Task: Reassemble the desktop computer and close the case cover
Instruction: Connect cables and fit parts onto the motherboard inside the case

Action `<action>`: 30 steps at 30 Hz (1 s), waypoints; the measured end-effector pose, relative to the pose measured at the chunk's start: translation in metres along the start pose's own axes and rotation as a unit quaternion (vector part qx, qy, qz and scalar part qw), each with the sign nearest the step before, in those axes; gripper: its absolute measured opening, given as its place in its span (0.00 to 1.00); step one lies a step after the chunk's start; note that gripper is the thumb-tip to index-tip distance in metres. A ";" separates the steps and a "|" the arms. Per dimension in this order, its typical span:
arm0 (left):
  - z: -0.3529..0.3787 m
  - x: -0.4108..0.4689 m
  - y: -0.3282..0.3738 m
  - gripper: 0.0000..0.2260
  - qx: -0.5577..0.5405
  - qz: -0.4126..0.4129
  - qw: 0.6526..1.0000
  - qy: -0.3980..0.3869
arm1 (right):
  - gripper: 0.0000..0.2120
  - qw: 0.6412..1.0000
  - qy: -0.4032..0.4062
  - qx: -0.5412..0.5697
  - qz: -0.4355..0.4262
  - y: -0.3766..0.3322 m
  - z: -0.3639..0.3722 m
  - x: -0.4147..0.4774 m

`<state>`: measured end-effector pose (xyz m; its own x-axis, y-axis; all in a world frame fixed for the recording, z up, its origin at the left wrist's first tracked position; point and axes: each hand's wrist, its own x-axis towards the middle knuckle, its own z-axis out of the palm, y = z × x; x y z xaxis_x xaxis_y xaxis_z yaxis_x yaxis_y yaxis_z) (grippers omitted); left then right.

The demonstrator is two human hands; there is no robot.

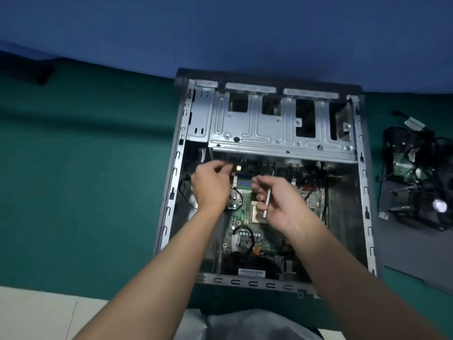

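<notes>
Listener: Where is the computer?

Operator: The open case [364, 192] lies under both my hands, with the motherboard [242, 217] exposed. My left hand [212, 185] curls at the board's far corner, and I can't tell if it pinches anything. My right hand [279, 202] grips a thin silver tool [267, 204].

Listener: Which step? Any writing?

Operator: Probably refitting connections. Next, the loose parts [416, 177] right of my hands go in. The white label [252, 272] below my wrists is unreadable

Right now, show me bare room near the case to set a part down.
Widest: green mat between the case's left wall and the black object far left. Also the grey panel's near end, below the parts pile. Crowded: the motherboard, under the left hand and right hand.
</notes>
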<state>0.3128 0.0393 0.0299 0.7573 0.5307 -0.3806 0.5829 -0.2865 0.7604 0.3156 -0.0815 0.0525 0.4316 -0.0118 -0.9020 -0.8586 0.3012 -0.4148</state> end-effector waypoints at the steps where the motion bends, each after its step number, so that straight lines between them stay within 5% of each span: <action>1: 0.005 0.007 -0.003 0.05 -0.005 -0.029 1.000 0.003 | 0.06 1.000 0.001 -0.019 -0.005 0.001 -0.004 0.004; 6: 0.028 0.029 -0.016 0.08 0.037 -0.112 0.993 0.009 | 0.06 0.968 -0.023 -0.242 -0.059 0.001 -0.014 0.017; 10: 0.037 0.038 -0.022 0.13 0.038 -0.118 0.992 0.019 | 0.07 0.841 0.008 -0.513 -0.173 -0.008 -0.013 0.030; 12: 0.040 0.039 -0.024 0.13 0.032 -0.117 0.992 0.037 | 0.06 0.823 0.016 -0.528 -0.209 -0.014 -0.014 0.036; 24: 0.052 0.041 -0.028 0.07 -0.039 -0.107 0.992 0.051 | 0.05 0.866 0.028 -0.442 -0.232 -0.011 -0.029 0.061; 30: 0.050 0.040 -0.025 0.07 -0.037 -0.119 0.991 0.051 | 0.14 0.901 -0.005 -0.376 -0.218 -0.013 -0.026 0.062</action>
<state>0.3432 0.0280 -0.0312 0.5650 0.6555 -0.5011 0.7148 -0.0856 0.6941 0.3467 -0.1110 -0.0010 0.7725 0.0368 -0.6340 -0.5497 -0.4610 -0.6966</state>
